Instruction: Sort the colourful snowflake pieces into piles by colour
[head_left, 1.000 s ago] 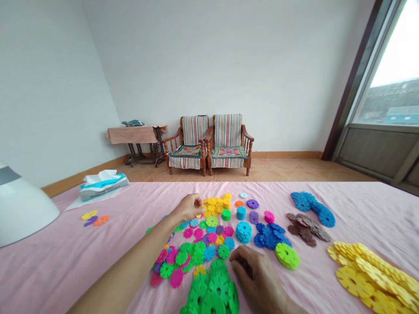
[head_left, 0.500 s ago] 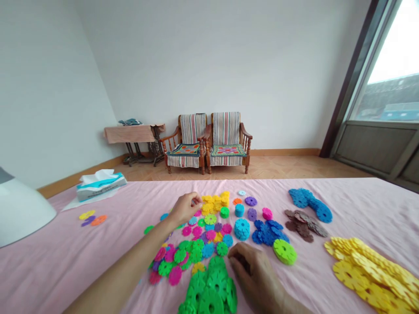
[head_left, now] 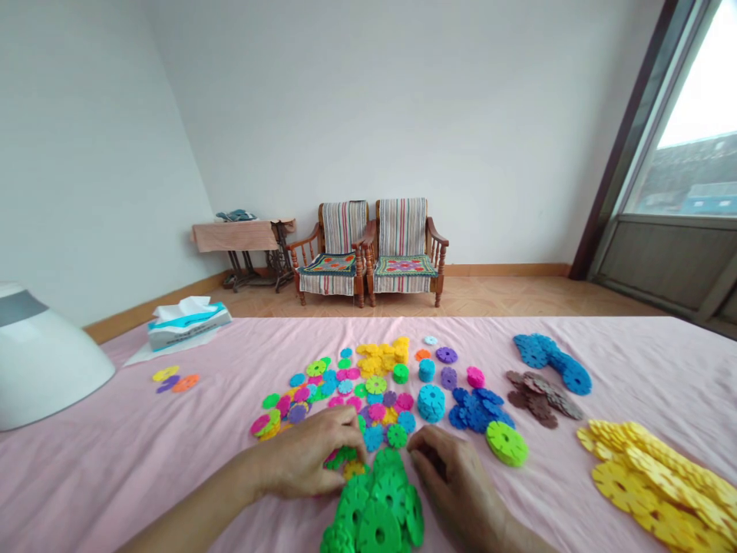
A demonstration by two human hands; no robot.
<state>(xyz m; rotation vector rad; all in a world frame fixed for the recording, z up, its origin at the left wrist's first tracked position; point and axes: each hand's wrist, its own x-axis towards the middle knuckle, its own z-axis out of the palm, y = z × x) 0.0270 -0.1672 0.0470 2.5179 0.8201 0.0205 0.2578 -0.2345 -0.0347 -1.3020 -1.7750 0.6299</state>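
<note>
My left hand (head_left: 316,453) is low over the near side of the mixed small slotted discs. Its thumb and fingers are apart, arched around a few green and yellow discs (head_left: 353,468). My right hand (head_left: 457,480) rests on the cloth with curled fingers; whatever lies inside them is hidden. Between the hands is a heap of large green slotted discs (head_left: 380,507). Loose pink, green, blue and purple small discs (head_left: 345,388) spread beyond my left hand. A pile of small yellow discs (head_left: 383,357) lies at their far edge.
Right of centre are light-blue disc stacks (head_left: 431,404), dark-blue discs (head_left: 479,411) and a lime stack (head_left: 507,443). Farther right lie brown discs (head_left: 541,398), blue discs (head_left: 553,362) and big yellow discs (head_left: 650,484). A tissue box (head_left: 187,322) and white lamp-like object (head_left: 51,361) stand left.
My left hand has moved from beside the small yellow pile back toward me, down to the near discs. My right hand stays in place. The view has shifted slightly.
</note>
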